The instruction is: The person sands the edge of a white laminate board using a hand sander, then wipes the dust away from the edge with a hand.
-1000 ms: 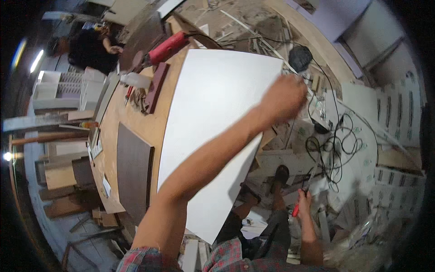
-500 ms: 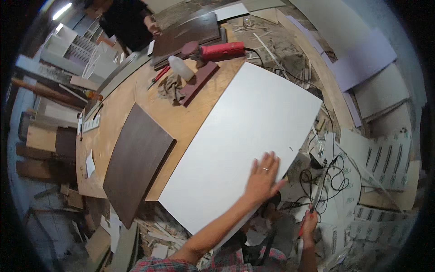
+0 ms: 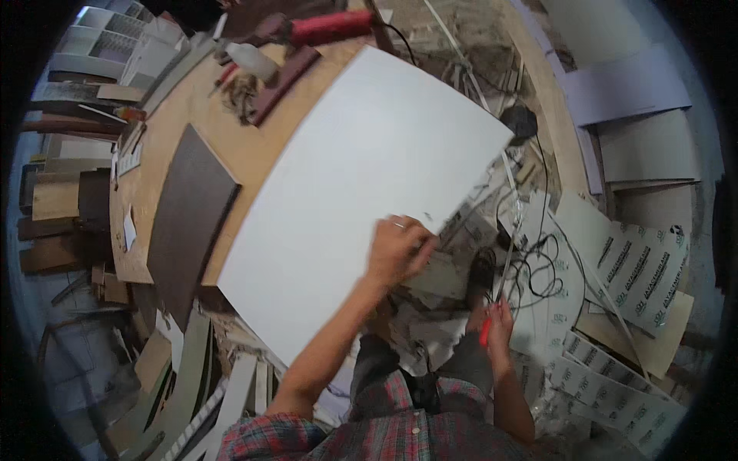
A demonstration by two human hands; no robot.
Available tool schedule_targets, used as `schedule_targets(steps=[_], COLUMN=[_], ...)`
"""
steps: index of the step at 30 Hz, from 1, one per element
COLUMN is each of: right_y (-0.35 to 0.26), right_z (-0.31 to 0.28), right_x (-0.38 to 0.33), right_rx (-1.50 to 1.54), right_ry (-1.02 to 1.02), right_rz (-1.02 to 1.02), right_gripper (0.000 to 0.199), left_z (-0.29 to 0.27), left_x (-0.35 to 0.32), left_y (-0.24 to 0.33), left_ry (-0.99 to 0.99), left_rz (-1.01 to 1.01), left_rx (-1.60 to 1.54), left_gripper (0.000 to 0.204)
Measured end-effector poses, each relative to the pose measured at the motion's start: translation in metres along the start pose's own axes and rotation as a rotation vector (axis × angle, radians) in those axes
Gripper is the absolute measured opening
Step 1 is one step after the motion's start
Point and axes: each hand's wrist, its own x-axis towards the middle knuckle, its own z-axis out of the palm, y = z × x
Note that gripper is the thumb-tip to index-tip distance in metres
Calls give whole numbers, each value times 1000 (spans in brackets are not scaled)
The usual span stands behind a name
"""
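A large white board (image 3: pixel 338 169) lies slantwise across the wooden worktable. At its right-hand near edge is my left hand (image 3: pixel 398 250), its fingers curled inward and slightly blurred; whatever they may hold is hidden. Just beyond those fingers a small dark mark (image 3: pixel 427 216) shows on the board. Lower and to the right, beside my leg, my right hand (image 3: pixel 500 326) is closed round a red-handled hand tool (image 3: pixel 485 332). The tool's working end is too small and blurred to tell its exact kind.
On the wooden table (image 3: pixel 257 157) lie a dark brown panel (image 3: pixel 192 207), a red power tool (image 3: pixel 330 28), a pale bottle (image 3: pixel 252 61), a crumpled rag (image 3: pixel 240 96) and a maroon strip (image 3: pixel 286 84). A black cord (image 3: pixel 547 269) coils over scraps on the floor.
My left hand has gone from fingers spread flat on the white board to curled at its edge. The whole view has shifted, with the board now further left and higher.
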Motion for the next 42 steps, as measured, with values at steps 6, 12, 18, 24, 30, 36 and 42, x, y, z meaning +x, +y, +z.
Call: schedule_targets(steps=[6, 12, 18, 24, 30, 36, 42], right_y=[-112, -174, -207, -223, -240, -237, -240], right_z=[-70, -66, -20, 29, 40, -4, 46], right_x=[40, 39, 43, 63, 79, 40, 64], right_rx=[-674, -1012, -1397, -1413, -1382, -1455, -1455], right_ry=[-268, -601, -616, -643, -633, -664, -548], right_rz=[-710, -1044, -1287, -1316, -1279, -1040, -1129], right_gripper=[47, 43, 44, 60, 74, 58, 60], left_z=[-18, -79, -93, -91, -97, -102, -90], left_x=[8, 29, 25, 19, 23, 63, 95], left_y=[-26, -113, -163, -170, -165, -168, -203], left_ry=[30, 94, 223, 200, 185, 132, 167], left_rz=[-321, -576, -612, -492, -479, -550, -620], left_rx=[392, 674, 673, 662, 709, 774, 671], left_gripper=[47, 61, 71, 71, 71, 74, 74])
